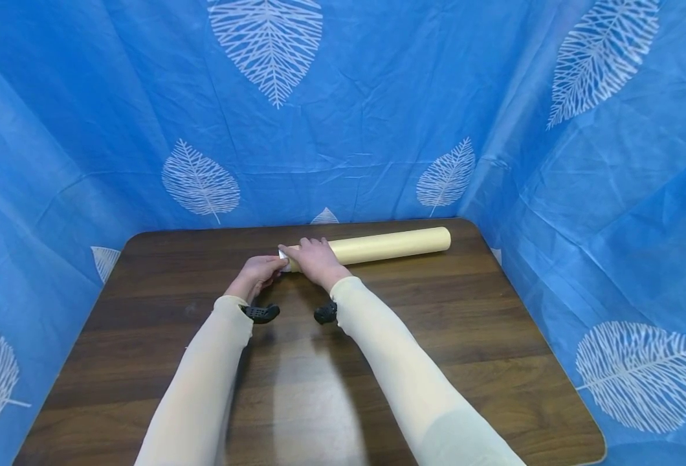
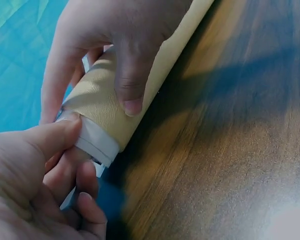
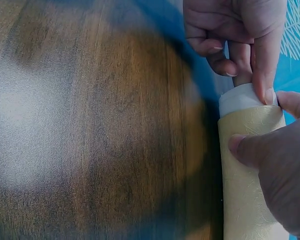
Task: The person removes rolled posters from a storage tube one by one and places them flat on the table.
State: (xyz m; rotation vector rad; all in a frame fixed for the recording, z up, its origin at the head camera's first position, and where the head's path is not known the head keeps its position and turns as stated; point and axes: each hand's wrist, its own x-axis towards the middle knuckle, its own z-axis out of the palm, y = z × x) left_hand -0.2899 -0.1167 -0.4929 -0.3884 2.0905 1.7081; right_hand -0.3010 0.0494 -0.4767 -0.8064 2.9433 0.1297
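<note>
A long cream-coloured roll (image 1: 395, 246) of textured sheet material lies near the table's far edge, slanting slightly up to the right. From its left end a short white rim (image 3: 235, 101) sticks out. My left hand (image 1: 255, 273) pinches this rim, its thumb (image 2: 65, 131) on the outside and a finger reaching behind the edge. Over the same end, my right hand (image 1: 318, 261) grips the roll from above. The right thumb (image 3: 245, 150) presses on the near side, while the other right fingers wrap round the far side, partly hidden.
The dark wooden table (image 1: 471, 349) has rounded corners. Blue curtains (image 1: 343, 129) with white leaf prints hang behind it and along both sides. Black wrist straps (image 1: 261, 314) sit at both cream sleeves.
</note>
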